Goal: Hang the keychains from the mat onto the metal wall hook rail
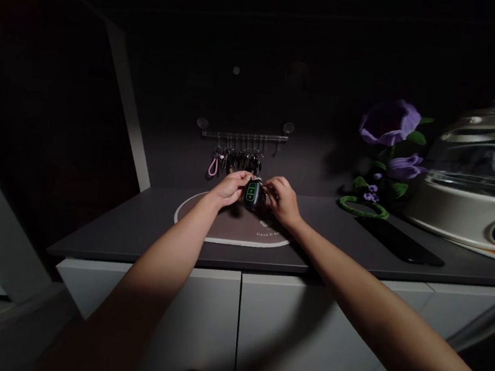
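Both of my arms reach out over a dark counter (135, 226). A black car key fob (252, 193) with green trim hangs between my hands, above a round mat (233, 231) with a white rim. My left hand (230, 188) pinches the fob's top from the left. My right hand (282, 200) is closed at the fob's right side, gripping it or its ring. Just behind them, a wall rail (244, 136) with hooks carries several key bunches (238, 160) and a pink loop (212, 166).
Purple artificial flowers (390, 130) and a green ring (363, 208) stand at the back right. A flat black slab (397, 241) lies on the counter beside a large white appliance (475, 187) with a clear lid. White cabinet doors (214, 324) sit below. The room is dim.
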A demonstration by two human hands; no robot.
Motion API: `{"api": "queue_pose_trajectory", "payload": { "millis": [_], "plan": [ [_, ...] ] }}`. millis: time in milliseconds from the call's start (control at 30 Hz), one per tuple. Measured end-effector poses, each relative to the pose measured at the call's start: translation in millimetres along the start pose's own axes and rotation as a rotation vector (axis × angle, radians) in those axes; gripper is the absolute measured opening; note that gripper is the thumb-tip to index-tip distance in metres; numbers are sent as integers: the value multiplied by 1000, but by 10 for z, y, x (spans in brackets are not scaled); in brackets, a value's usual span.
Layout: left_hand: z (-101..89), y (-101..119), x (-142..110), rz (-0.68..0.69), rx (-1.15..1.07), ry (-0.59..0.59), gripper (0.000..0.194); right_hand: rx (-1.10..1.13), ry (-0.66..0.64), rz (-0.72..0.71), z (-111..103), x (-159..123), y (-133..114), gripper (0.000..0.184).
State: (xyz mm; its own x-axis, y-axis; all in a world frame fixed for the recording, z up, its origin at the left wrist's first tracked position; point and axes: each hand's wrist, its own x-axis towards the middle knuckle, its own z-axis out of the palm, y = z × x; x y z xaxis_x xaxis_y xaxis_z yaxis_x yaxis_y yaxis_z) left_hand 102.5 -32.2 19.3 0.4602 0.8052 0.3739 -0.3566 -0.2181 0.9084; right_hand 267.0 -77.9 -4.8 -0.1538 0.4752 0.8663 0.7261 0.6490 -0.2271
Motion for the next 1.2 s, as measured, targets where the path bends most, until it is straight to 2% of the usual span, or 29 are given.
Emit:
{"api": "queue_pose_trajectory", "payload": {
  "millis": [167, 400, 600, 733, 833, 1000, 1200],
  "plan": [
    [-18, -14, 9, -28, 68, 22, 8, 25, 34, -14, -43, 42, -16, 14],
    [-21, -73, 21, -62, 279, 24, 6, 72, 35, 67, -28, 50, -10, 17],
    [-1, -69, 25, 4, 383, 20, 8, 124, 52, 189, -41, 59, 4, 17],
    [42, -27, 18, 135, 417, 61, 22, 189, 46, 276, -41, 55, 16, 19],
    [89, 14, -7, 220, 479, 36, 30, 232, 27, 294, -18, 46, 43, 20],
    [147, 36, -43, 238, 619, -25, 27, 316, 43, 321, 18, 37, 107, 22],
    [157, -49, -1, 252, 555, 38, 23, 527, 60, 364, 32, 51, 126, 27]
  ]
}}
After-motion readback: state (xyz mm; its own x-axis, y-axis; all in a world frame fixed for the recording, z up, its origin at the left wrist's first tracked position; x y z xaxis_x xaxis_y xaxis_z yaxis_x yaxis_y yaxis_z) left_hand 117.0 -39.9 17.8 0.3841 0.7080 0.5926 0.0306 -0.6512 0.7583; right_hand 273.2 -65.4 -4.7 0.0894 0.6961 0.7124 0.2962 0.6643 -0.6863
